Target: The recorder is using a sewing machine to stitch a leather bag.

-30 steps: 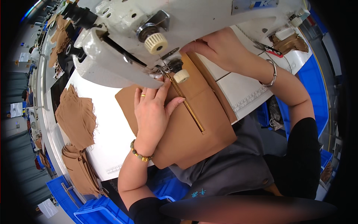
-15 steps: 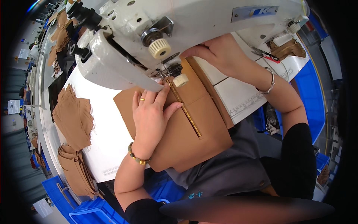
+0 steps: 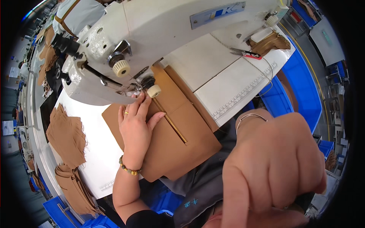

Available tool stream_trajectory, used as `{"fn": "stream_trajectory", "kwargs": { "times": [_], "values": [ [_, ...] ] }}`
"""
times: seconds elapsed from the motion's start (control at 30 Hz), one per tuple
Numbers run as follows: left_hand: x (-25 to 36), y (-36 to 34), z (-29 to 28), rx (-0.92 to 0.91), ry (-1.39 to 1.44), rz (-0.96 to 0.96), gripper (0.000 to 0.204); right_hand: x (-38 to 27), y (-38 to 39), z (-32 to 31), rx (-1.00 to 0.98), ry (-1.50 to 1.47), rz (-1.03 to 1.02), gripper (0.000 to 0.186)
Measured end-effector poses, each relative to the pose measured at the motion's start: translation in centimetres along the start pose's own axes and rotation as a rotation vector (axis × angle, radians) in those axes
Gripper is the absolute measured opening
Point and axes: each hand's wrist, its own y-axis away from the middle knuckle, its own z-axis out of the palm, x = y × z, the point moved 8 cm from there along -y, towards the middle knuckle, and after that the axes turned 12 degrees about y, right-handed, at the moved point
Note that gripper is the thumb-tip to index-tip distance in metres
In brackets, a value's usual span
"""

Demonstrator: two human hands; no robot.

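A tan leather-like panel with a gold-toothed zipper set in it lies under the sewing machine's needle area. My left hand rests on the panel left of the zipper. Its fingers are stretched forward, fingertips close to the presser foot, with the thumb beside the zipper. Large and close in the lower right, my right hand is raised off the work. Its back faces up and most fingers are curled under, while one digit points downward. Whatever its palm holds, if anything, is hidden.
The white sewing machine spans the top. On the table's left lie stacked brown pieces and a second brown stack. Red-handled thread snips and brown scraps lie right. Blue bins stand beside the table.
My right hand has left the far side of the panel beneath the machine arm and come up close to the camera. The left hand stays on the panel. The whole view has shifted.
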Motion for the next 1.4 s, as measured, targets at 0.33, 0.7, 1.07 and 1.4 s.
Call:
{"fn": "stream_trajectory", "kwargs": {
  "times": [0.33, 0.7, 1.07, 1.4],
  "values": [
    [0.0, 0.0, -0.1, -0.012, -0.003, 0.0, 0.059, 0.0, -1.1, 0.4, -0.013, -0.07, -0.125, 0.049],
    [-0.1, 0.1, 0.0, -0.017, -0.022, -0.003, 0.06, -0.7, -0.1, 1.0, 0.074, 0.061, -0.274, 0.051],
    [-0.1, 0.1, 0.1, -0.015, -0.027, -0.002, 0.06, -1.4, -2.7, 1.7, -0.005, 0.193, -0.16, 0.052],
    [0.0, 0.0, 0.1, -0.019, -0.027, 0.0, 0.06, 0.1, -0.5, 1.1, -0.103, 0.105, -0.182, 0.048]
  ]
}}
